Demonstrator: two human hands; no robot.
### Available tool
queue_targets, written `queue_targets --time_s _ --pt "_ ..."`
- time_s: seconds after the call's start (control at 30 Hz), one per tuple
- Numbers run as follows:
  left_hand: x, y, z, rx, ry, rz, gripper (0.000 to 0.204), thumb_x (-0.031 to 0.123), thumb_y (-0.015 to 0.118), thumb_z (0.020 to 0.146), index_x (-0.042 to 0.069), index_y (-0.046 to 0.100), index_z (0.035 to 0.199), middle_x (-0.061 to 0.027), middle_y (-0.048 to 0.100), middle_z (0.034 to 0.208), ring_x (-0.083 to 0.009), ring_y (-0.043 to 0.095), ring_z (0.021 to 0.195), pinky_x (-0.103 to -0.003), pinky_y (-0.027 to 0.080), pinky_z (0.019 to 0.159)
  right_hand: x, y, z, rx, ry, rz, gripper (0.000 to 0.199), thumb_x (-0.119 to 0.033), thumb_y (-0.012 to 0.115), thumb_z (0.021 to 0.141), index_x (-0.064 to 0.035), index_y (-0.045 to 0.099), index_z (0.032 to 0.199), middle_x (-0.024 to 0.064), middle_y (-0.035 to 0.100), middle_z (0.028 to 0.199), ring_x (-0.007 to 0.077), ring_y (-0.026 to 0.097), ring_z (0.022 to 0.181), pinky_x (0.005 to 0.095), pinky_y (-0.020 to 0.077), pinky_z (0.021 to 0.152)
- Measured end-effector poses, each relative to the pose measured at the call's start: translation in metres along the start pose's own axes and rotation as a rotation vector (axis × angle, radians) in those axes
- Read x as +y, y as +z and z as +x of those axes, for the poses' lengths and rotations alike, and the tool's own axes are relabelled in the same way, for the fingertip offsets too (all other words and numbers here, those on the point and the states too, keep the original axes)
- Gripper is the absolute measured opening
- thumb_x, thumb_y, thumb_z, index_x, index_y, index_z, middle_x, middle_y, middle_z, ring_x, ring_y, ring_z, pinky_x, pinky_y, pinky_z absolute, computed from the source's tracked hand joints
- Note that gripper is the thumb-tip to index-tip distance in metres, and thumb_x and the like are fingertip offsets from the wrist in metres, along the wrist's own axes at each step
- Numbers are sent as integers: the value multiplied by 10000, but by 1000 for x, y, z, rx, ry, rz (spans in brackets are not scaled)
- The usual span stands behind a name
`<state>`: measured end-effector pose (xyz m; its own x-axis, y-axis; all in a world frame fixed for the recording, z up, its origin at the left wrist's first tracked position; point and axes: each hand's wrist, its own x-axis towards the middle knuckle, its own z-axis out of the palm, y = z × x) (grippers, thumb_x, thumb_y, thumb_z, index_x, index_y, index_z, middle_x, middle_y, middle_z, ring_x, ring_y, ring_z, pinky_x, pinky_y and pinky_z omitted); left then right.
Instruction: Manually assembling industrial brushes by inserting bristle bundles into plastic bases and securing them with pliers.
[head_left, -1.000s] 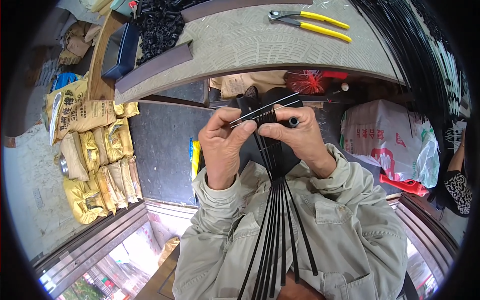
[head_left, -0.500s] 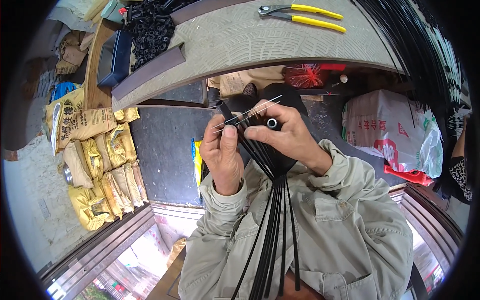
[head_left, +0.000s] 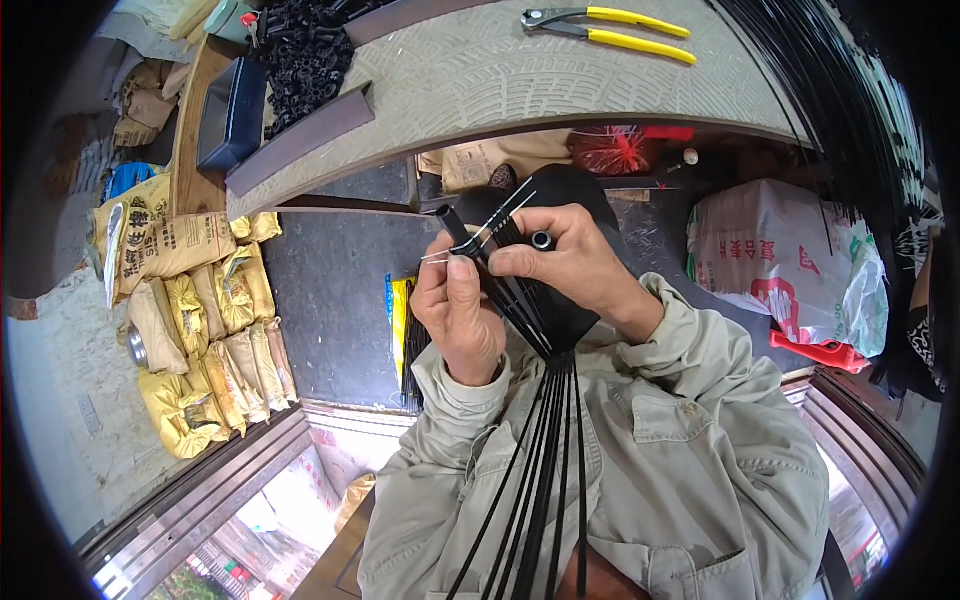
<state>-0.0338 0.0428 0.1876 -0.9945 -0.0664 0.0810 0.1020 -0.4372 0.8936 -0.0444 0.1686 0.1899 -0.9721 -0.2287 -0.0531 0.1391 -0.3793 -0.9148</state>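
Note:
A bundle of thin black rods (head_left: 536,450), looking like umbrella ribs, fans down over my lap from a gathered point. My left hand (head_left: 460,312) pinches a black collar at the upper end between thumb and forefinger. A short black tube (head_left: 449,219) rises beside those fingertips. Bright thin wire ends (head_left: 434,258) stick out to their left. My right hand (head_left: 572,262) is closed on the upper rods, thumb against them. Pale-tipped rods (head_left: 512,207) slant up between both hands. A round tube end (head_left: 542,241) shows by the right fingers, which partly hide the joint.
Ahead is a grey worktop (head_left: 480,90) with yellow-handled pincers (head_left: 610,35), small black parts (head_left: 305,75) and a blue bin (head_left: 232,113). Long black rods (head_left: 830,90) hang over its right side. Paper packs (head_left: 215,330) stand left; a white plastic bag (head_left: 765,255) lies right.
The pale-tipped rods between my hands now point more steeply upward. My left hand has shifted slightly right, and the lower rods have spread and swung a little.

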Motion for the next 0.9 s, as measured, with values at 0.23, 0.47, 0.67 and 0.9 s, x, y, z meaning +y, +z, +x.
queue_targets --time_s 0.23,0.47,0.67,0.9 --pt "-14 -13 4 -124 61 10 304 132 594 839 -94 554 1039 -101 586 970 -139 554 830 -220 418 762 6 -9 1 64 -223 -324 141 -100 589 792 -11 602 900 -7 554 745 54 498 650 185 407 604" --pt "-2 11 2 -182 -248 -369 323 38 588 819 -78 537 1115 -151 611 1019 -170 588 912 -273 460 828 -78 -43 40 39 -649 -424 613 -532 280 908 15 555 877 45 516 862 137 432 709 269 359 693" --pt "4 12 -4 -100 -401 -508 246 11 578 822 -52 563 1060 -116 621 985 -133 604 846 -244 493 767 -104 -15 56 -378 -42 -414 281 -80 507 820 -8 525 1091 46 608 767 17 503 564 142 413 498" --pt "11 14 -1 -59 -363 -488 176 19 596 809 -33 565 975 -66 621 896 -96 594 778 -222 486 730 -96 -17 58 -424 80 -425 506 -135 636 769 -30 427 1218 57 616 801 43 540 643 154 437 588"
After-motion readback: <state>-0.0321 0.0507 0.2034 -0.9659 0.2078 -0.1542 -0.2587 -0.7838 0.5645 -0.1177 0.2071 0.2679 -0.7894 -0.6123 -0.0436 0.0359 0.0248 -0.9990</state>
